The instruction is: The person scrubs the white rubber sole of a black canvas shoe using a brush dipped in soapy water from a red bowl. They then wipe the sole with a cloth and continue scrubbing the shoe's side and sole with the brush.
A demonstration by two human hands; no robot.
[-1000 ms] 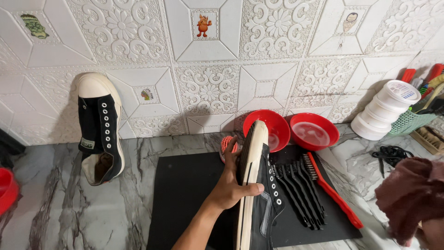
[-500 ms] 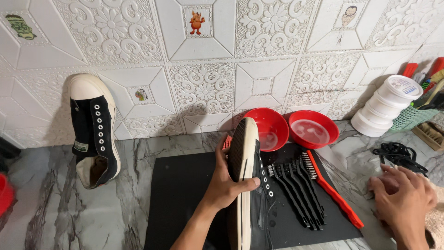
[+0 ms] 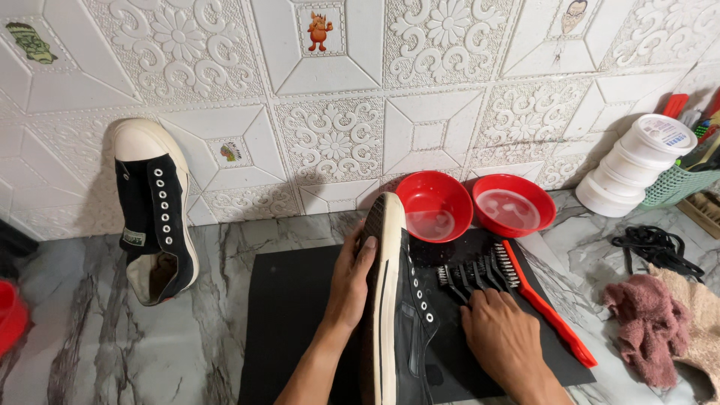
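Note:
My left hand [image 3: 351,281] grips a black high-top sneaker [image 3: 394,300] with a white sole, held on its side on a black mat [image 3: 289,315]. My right hand [image 3: 504,339] rests on the mat to the right of the sneaker, its fingers touching the handles of several black brushes [image 3: 472,274]. A red-handled brush [image 3: 546,304] lies just right of them. The matching sneaker [image 3: 154,210] leans upright against the tiled wall at the left.
Two red bowls [image 3: 433,204] [image 3: 514,204] with liquid stand behind the mat. Stacked white tubs [image 3: 636,165] and a green basket [image 3: 675,184] are at the right. Black laces [image 3: 656,247] and a pink rag [image 3: 651,326] lie on the marble counter [image 3: 97,337].
My right hand let go of the pink rag at the right and came over to the black brushes. My left hand tilted the sneaker more onto its side.

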